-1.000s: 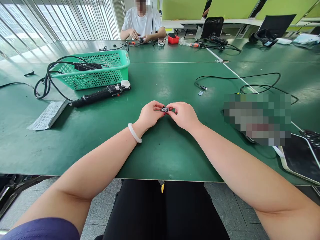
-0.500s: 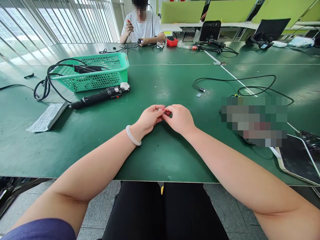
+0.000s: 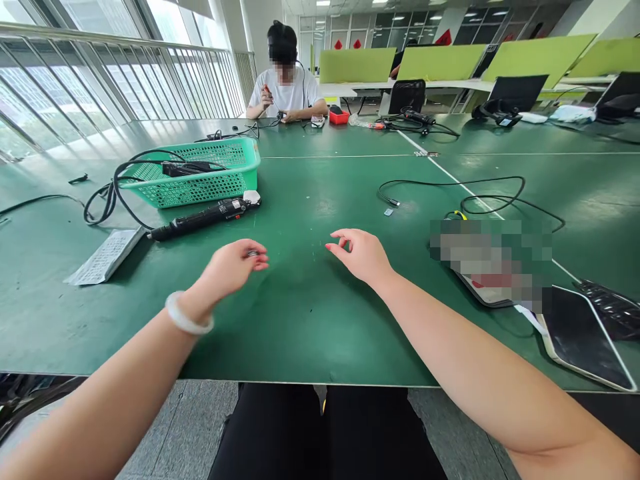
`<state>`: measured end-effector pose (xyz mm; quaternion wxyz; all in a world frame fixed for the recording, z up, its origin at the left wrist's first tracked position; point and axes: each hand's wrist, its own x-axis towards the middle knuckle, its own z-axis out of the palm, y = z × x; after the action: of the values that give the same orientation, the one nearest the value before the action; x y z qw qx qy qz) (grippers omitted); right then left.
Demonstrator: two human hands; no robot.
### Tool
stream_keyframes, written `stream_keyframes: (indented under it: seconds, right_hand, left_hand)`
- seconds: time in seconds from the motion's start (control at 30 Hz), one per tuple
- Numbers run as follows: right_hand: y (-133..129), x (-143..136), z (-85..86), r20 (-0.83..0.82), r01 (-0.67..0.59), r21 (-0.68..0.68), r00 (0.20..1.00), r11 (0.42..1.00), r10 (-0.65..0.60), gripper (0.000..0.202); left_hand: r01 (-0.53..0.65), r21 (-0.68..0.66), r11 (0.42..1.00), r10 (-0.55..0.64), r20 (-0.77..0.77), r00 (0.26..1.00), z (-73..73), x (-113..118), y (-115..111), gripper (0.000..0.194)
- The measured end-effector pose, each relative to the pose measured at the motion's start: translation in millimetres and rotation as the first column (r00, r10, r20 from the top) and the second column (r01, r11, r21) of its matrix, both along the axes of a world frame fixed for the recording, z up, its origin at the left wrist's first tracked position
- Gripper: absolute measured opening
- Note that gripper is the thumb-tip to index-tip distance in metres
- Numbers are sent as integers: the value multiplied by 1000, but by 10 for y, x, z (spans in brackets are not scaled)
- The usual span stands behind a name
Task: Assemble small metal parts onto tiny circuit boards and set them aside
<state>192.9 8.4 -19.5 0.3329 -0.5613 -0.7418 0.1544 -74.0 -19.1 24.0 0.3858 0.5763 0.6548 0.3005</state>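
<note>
My left hand (image 3: 233,268), with a white bangle at the wrist, is held over the table left of centre. Its fingers are curled around a small shiny metal piece (image 3: 253,253), too small and too covered to name. To the right, my right hand (image 3: 361,255) is near the table surface with thumb and forefinger apart and nothing visible between them. Beyond my left hand lies a black electric screwdriver (image 3: 207,219) with a white tip end, its cable running back by the green basket (image 3: 193,195).
Left of the screwdriver is a white printed packet (image 3: 104,259). A black cable (image 3: 450,181) and a small flat chip-like piece (image 3: 388,213) lie beyond my right hand. A dark-screened tablet (image 3: 585,337) is at right. Across the table (image 3: 310,333) sits a person (image 3: 287,90) holding a tool.
My hands, together before, have come apart. The left has moved left with the small metal piece; the right has stayed near the middle, its fingers opened. The view has tilted up.
</note>
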Motion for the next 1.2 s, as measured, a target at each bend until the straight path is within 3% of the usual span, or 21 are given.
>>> stream_keyframes:
  seconds: [0.03,0.1,0.17,0.27,0.37,0.47,0.67,0.93,1.1,1.2]
  right_hand:
    - [5,7,1,-7,3,-3,1000,1000,-3,31]
    - [6,2,3,-16,-6,0,1000,1000,6,31]
    - [1,-20,7,-16,-21,0,1000,1000,21,31]
    - [-11,-45,12,-6,-27,-5,1000,1000,27,29]
    - [-17,-37,15,-4,-12,-1,1000,1000,12,28]
    - [-14,-10,16,-14,4,-6,1000,1000,-4,27]
    - [-9,8,1,-20,10,-6,1000,1000,-10,29]
    - [-11,15,-13,-36,19,0,999,1000,-19,28]
    - [0,15,-11,-33,24,-7,999,1000,-24,28]
    - [6,18,-16,-36,29,-1,999,1000,-29,29]
  left_hand:
    - [8,84,996,9,-209,978,2,-179,-82,13]
    - [11,180,984,99,-590,801,-24,-529,-264,24]
    - [28,193,981,128,-747,653,-79,-826,-438,39]
    - [88,133,987,61,-823,565,-182,-1110,-617,49]
    - [167,125,978,6,-818,576,-234,-1226,-671,55]
    - [212,102,972,-56,-778,626,-181,-1230,-640,46]
    - [78,74,994,1,-734,680,-7,-1094,-559,33]
    - [-29,100,995,90,-679,729,-53,-1055,-522,21]
    - [-11,81,997,65,-705,706,-47,-1091,-491,26]
    - [88,108,990,21,-741,672,-69,-1125,-487,26]
